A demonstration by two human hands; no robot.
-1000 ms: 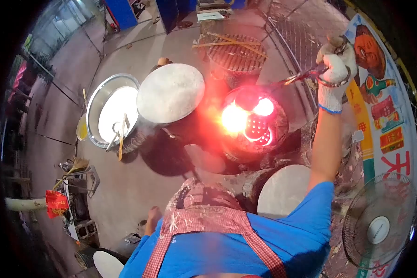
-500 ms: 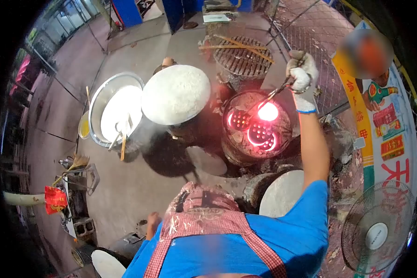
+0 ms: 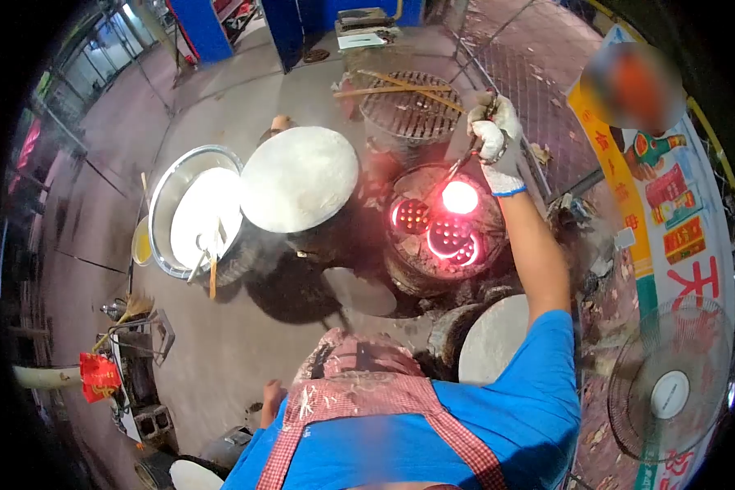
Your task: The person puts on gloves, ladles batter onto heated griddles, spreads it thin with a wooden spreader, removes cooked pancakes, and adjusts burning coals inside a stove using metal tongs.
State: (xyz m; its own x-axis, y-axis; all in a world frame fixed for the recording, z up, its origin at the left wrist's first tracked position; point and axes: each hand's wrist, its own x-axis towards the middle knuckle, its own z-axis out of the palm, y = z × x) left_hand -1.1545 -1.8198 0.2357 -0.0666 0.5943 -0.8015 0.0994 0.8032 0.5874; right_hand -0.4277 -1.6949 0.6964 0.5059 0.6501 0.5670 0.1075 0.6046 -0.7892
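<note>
My right hand (image 3: 495, 135), in a white work glove with a blue cuff, is closed around the handles of dark metal tongs (image 3: 456, 167). The tongs slant down into a round stove (image 3: 404, 273), towards a glowing briquette (image 3: 410, 216) pierced with holes. More red-hot briquettes (image 3: 449, 238) lie beside it, and one spot (image 3: 460, 197) shines almost white. Glare hides whether the tong tips touch the briquette. Low at my left side is my bare left hand (image 3: 273, 392), partly hidden by my body; its fingers are too small to make out.
Left of the stove are a white-topped round griddle (image 3: 300, 180) and a metal basin (image 3: 165, 233) with white contents and utensils. A grate (image 3: 412, 106) with sticks across it stands behind. On the right are a wire fence (image 3: 523, 73), a banner (image 3: 657, 237) and a fan (image 3: 670, 392).
My right hand has shifted left, closer over the stove, and the tongs stand steeper. The whole view has shifted slightly. My left hand stays low at my side.
</note>
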